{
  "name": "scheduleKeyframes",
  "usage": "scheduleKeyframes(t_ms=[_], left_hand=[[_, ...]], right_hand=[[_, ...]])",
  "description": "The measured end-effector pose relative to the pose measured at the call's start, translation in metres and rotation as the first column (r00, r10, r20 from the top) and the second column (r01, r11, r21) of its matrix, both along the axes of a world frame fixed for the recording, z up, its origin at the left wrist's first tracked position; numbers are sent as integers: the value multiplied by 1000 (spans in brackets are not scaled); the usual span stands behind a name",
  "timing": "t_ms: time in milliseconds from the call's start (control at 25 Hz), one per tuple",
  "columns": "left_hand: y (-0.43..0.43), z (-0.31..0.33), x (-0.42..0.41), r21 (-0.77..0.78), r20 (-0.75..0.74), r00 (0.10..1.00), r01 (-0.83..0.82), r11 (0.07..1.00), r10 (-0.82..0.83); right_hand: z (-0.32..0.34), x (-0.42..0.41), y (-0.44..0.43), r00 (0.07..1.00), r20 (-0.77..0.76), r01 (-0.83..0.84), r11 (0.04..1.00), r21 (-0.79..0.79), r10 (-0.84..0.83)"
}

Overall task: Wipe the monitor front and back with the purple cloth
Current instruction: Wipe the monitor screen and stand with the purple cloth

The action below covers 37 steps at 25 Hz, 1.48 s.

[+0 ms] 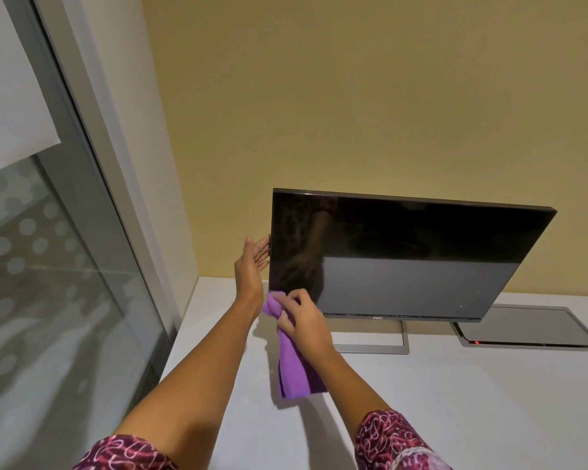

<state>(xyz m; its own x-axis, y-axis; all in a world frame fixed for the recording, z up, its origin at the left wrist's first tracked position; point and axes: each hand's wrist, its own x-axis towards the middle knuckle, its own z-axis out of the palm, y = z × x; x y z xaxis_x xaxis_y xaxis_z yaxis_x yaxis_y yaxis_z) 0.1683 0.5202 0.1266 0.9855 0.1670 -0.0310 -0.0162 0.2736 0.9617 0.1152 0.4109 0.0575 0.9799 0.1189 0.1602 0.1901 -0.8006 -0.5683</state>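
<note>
Hiding the monitor [404, 256] back and left hand [252, 262] fingertips; covering part of the purple cloth [294, 364] under the right hand [302, 320].

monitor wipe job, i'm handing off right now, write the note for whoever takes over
Left hand: open, flat against the left edge of the Dell monitor, steadying it.
Right hand: shut on the purple cloth, bunched at the screen's lower left corner, the rest hanging down toward the white desk.
Monitor: upright on its stand, screen dark.
Done: cannot tell how much of the front is wiped.
Left: finish the front, then wipe the back, which is out of sight from here.
</note>
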Motion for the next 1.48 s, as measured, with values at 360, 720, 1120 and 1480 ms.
scheduleKeyframes(t_ms=[360,720,1120,1480], left_hand=[[-4,6,-4,-34,-12,1000,-22,999,21],[-5,3,1,12,-20,1000,-22,1000,22],[-28,4,-4,16,-57,985,-161,987,162],[-48,7,-4,42,-90,959,-267,963,269]], right_hand=[[105,42,-23,759,632,95,987,127,-154],[-2,32,-46,837,238,-145,620,-771,492],[42,20,-109,831,516,115,843,-525,207],[38,41,-106,762,488,81,686,-724,425]])
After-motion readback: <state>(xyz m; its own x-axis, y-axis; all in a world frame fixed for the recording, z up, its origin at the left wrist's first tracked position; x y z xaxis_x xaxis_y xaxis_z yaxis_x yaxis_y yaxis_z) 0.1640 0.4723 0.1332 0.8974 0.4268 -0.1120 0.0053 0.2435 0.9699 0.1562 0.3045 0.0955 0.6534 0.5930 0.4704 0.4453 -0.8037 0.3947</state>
